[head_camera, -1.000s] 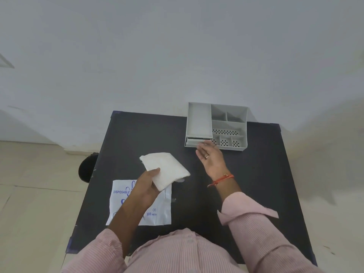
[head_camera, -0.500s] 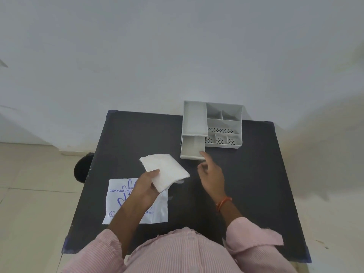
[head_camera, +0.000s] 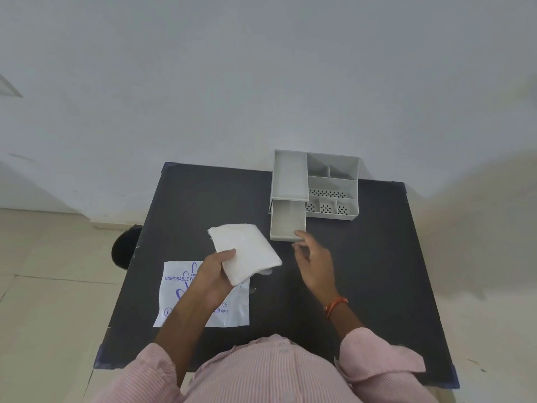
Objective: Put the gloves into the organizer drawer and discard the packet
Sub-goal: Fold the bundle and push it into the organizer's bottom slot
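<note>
A folded stack of white disposable gloves (head_camera: 247, 253) is held above the black worktop (head_camera: 377, 271), just short of the pulled-out organizer drawer (head_camera: 287, 221), gripped at its near edge by the left hand (head_camera: 216, 271), thumb on top and the remaining fingers closed beneath. The drawer juts toward the person from the lower left of the grey desk organizer (head_camera: 315, 184), and it looks empty. The right hand (head_camera: 315, 263) rests at the drawer's near right corner, fingers loosely curled with a fingertip touching the front lip; it holds nothing. Nearer the person than the drawer, the flattened glove packet (head_camera: 180, 298), white with blue print, lies on the worktop partly under the left forearm. Beyond the worktop's left edge, a dark round object (head_camera: 125, 247), possibly a bin, sits on the tiled floor (head_camera: 43, 286). Judging by the scene, the gloves go in next, and the risk is fit: the stack appears about as wide as the drawer, so a skewed entry could catch it on the rim or leave an edge hanging out, jamming the drawer on closing. A loose thumb grip could also let the stack fan apart.
</note>
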